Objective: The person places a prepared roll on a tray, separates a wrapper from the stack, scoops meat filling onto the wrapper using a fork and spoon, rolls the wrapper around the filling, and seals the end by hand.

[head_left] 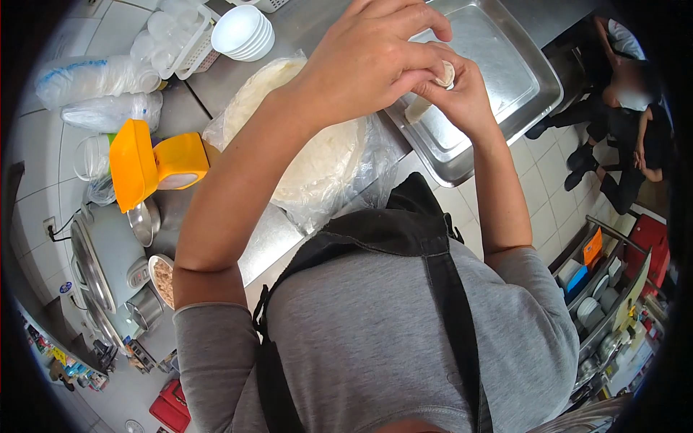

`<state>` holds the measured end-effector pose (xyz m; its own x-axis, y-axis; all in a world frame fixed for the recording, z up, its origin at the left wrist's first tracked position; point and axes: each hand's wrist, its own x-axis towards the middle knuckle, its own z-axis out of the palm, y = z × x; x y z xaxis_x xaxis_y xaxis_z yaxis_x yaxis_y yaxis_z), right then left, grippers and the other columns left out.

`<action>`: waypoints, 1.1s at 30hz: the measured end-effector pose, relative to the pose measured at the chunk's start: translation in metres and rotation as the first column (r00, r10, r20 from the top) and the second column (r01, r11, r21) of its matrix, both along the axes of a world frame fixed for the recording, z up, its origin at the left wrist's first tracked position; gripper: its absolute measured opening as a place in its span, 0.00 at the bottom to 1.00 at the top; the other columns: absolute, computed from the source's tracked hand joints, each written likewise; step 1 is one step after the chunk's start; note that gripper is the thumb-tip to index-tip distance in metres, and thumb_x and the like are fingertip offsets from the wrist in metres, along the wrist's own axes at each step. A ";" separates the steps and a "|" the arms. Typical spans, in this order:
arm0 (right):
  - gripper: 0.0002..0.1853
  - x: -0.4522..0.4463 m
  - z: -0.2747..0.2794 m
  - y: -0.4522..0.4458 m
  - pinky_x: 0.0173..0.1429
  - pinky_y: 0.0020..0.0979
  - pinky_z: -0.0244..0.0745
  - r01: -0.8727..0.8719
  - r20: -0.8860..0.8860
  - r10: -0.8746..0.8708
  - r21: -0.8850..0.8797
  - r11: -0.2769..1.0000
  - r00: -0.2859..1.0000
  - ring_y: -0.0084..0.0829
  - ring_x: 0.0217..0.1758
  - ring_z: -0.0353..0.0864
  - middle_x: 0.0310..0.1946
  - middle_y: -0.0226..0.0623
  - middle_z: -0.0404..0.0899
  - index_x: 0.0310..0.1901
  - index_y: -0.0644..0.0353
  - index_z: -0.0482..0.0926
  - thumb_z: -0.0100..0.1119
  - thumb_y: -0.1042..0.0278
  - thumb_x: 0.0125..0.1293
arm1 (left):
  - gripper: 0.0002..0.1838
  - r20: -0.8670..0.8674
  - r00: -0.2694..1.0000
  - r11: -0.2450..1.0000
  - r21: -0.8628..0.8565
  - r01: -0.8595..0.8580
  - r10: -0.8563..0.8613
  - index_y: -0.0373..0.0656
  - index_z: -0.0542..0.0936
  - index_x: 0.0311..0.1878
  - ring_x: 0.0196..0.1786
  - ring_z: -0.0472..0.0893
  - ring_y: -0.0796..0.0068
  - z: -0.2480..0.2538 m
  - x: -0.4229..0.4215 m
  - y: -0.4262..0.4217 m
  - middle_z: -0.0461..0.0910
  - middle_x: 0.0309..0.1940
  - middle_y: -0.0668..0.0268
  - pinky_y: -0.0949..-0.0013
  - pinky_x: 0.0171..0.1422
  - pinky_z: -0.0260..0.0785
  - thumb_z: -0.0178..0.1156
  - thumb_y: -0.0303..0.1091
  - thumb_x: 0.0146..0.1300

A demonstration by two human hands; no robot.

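Observation:
Over a metal tray point(530, 54), both of my hands hold a pale roll of thin wrapper point(419, 110). My right hand point(465, 94) has its fingers curled round the roll, with one end sticking out below. My left hand point(375, 61) is closed at the roll's upper end, its thumb and fingertips pressed against it. Whatever may be inside the roll is hidden. Below my left forearm lies a stack of round, pale wrapper sheets point(321, 166) in a clear plastic bag point(379, 155), partly covered by the arm.
At the left are an orange kitchen scale point(180, 160), a bowl of brownish filling point(162, 278), a metal bowl point(143, 222) and bagged cups point(97, 79). Stacked white bowls point(244, 34) stand behind. Two people sit at the right, near a shelf rack point(599, 289).

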<state>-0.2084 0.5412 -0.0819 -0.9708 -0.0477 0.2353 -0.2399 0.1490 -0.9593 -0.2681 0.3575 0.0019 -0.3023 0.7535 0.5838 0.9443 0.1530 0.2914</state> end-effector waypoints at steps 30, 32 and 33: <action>0.14 0.009 0.030 0.032 0.45 0.29 0.72 0.015 0.024 -0.024 0.325 0.946 0.999 0.23 0.44 0.81 0.40 0.30 0.87 0.48 0.60 0.86 0.74 0.66 0.63 | 0.09 -0.010 0.999 0.995 0.090 -0.048 0.049 0.45 0.82 0.35 0.65 0.75 0.56 -0.005 0.006 -0.008 0.79 0.55 0.64 0.54 0.66 0.66 0.73 0.29 0.52; 0.12 0.000 0.035 0.030 0.46 0.28 0.74 0.026 0.025 -0.036 0.325 0.945 0.999 0.22 0.41 0.81 0.38 0.29 0.87 0.47 0.62 0.85 0.73 0.67 0.65 | 0.09 -0.018 0.997 0.990 0.121 -0.072 0.075 0.45 0.82 0.35 0.62 0.75 0.57 -0.007 0.003 -0.021 0.78 0.56 0.65 0.55 0.63 0.67 0.73 0.28 0.52; 0.12 -0.005 0.036 0.029 0.47 0.28 0.74 0.028 0.018 -0.036 0.328 0.944 0.999 0.21 0.41 0.81 0.38 0.29 0.87 0.47 0.62 0.85 0.73 0.67 0.65 | 0.08 -0.008 0.995 0.987 0.125 -0.099 0.100 0.45 0.83 0.36 0.60 0.77 0.56 -0.005 0.004 -0.027 0.80 0.54 0.63 0.55 0.61 0.69 0.71 0.28 0.54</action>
